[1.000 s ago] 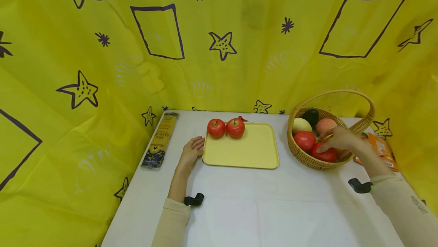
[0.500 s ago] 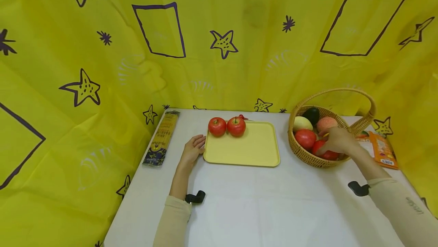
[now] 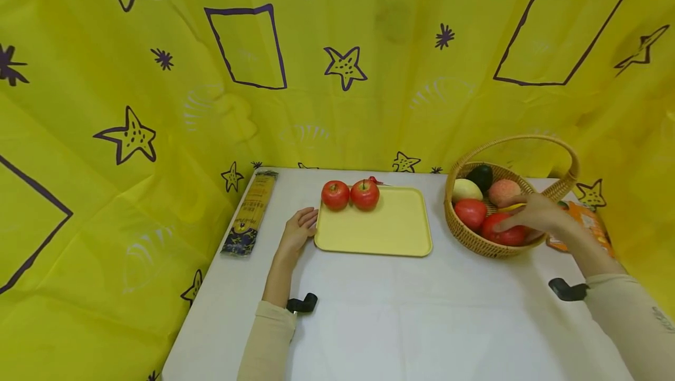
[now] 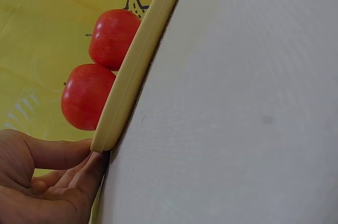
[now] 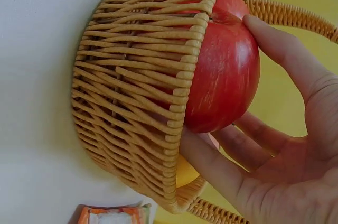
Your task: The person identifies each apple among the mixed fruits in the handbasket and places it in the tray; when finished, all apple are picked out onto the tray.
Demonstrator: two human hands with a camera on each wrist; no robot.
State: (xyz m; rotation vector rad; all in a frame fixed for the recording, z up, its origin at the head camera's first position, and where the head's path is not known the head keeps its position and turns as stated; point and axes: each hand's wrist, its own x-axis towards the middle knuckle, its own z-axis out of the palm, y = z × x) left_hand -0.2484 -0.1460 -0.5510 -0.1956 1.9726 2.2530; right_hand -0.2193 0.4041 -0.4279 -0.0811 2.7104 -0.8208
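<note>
My left hand (image 3: 297,231) holds the left edge of a yellow tray (image 3: 381,228); the left wrist view shows the thumb on the rim and fingers against its side and underside. Two red apples (image 3: 335,195) sit side by side at the tray's back left. On the right, my right hand (image 3: 539,214) reaches into a wicker basket (image 3: 474,243). It grips a large red apple (image 5: 227,71), with the thumb on one side and fingers reaching down the other, their tips partly hidden by the basket rim. The apple is still inside the basket.
Another red fruit (image 3: 470,214), a pale oval fruit (image 3: 466,190), a dark green one (image 3: 480,179) and a pinkish round one (image 3: 503,192) share the basket, under its arched handle (image 3: 517,139). A noodle packet (image 3: 250,211) lies left; an orange packet (image 3: 585,223) lies right.
My right hand and forearm have shifted slightly to the right around the apple in the basket, covering more of the orange packet. The left hand and tray look unmoved.
</note>
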